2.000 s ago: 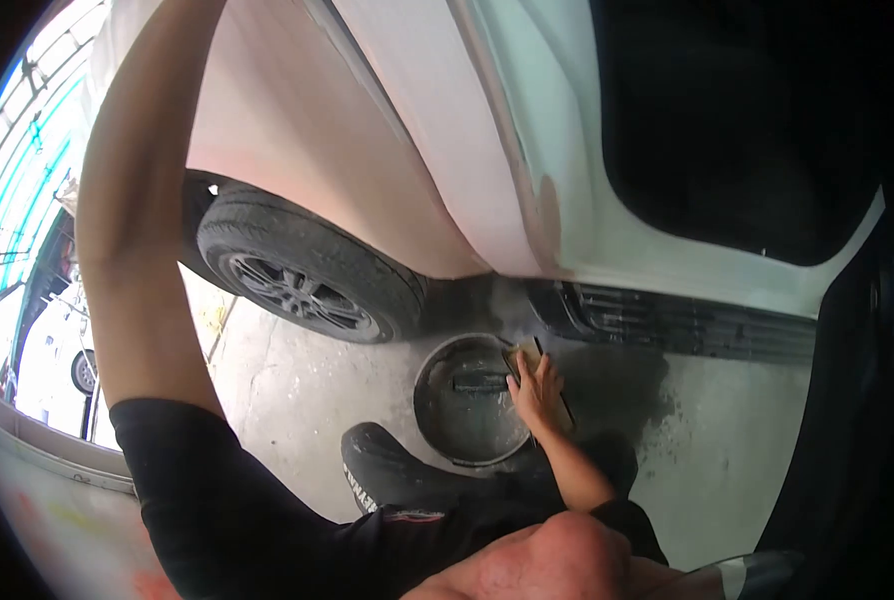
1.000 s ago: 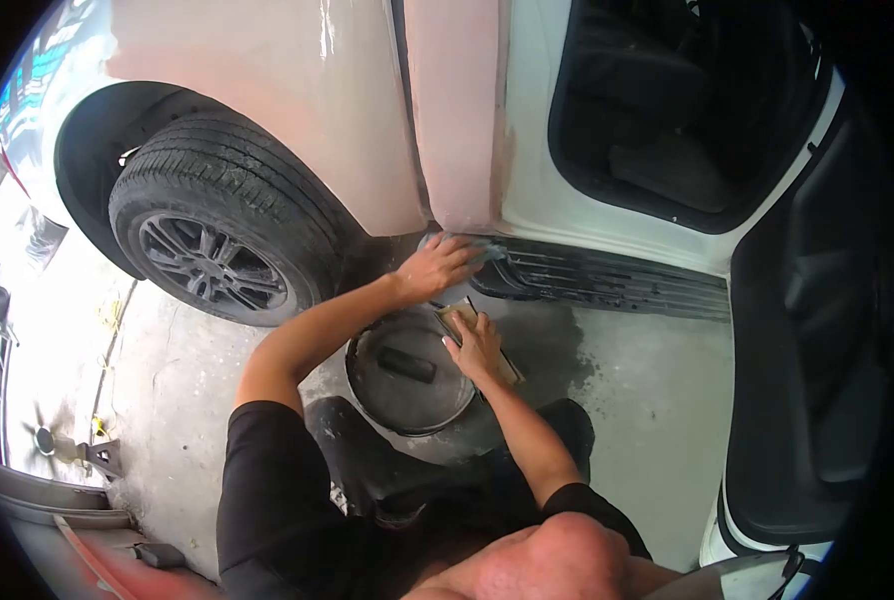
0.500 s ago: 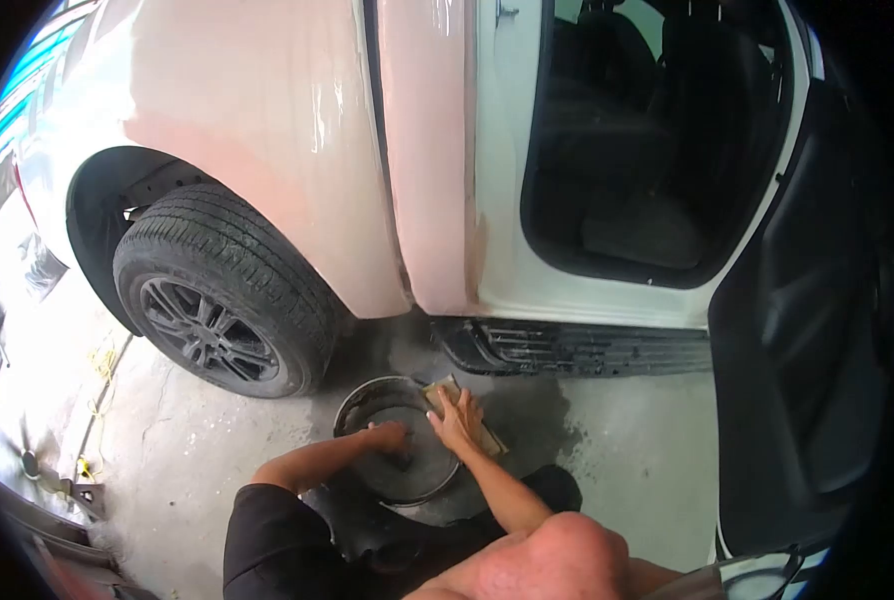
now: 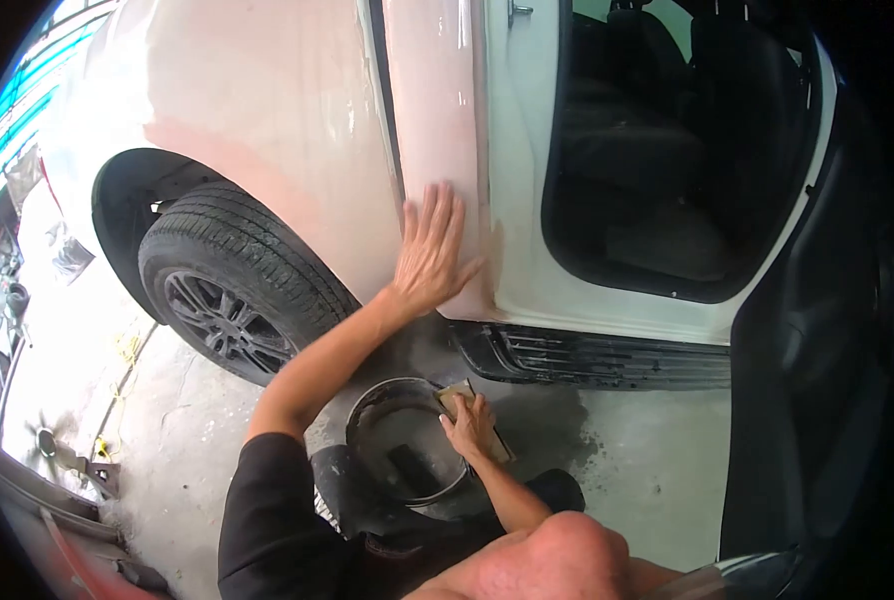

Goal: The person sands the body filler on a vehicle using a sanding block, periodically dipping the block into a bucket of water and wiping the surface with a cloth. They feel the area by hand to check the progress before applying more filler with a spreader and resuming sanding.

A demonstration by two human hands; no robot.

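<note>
My left hand [image 4: 432, 250] lies with spread fingers against the pinkish lower body panel [image 4: 435, 110] of the vehicle, beside the vertical panel gap. Lower down, my right hand [image 4: 471, 428] is wrapped over a flat tan block [image 4: 456, 396] at the right rim of a round basin [image 4: 357, 412]. Greyish water fills the basin, and a dark rectangular object [image 4: 407, 468] lies in it. The basin stands on the floor close to my knees.
The rear wheel [image 4: 229, 320] is left of the basin. A black side step [image 4: 607, 358] runs below the door opening. At the right hangs an open door [image 4: 807, 330]. A fan [image 4: 45, 442] stands far left on the concrete floor [image 4: 182, 440].
My left hand has risen out of the basin onto the panel. The dark object in the water now shows. My right hand stays on the block, and the view has shifted slightly.
</note>
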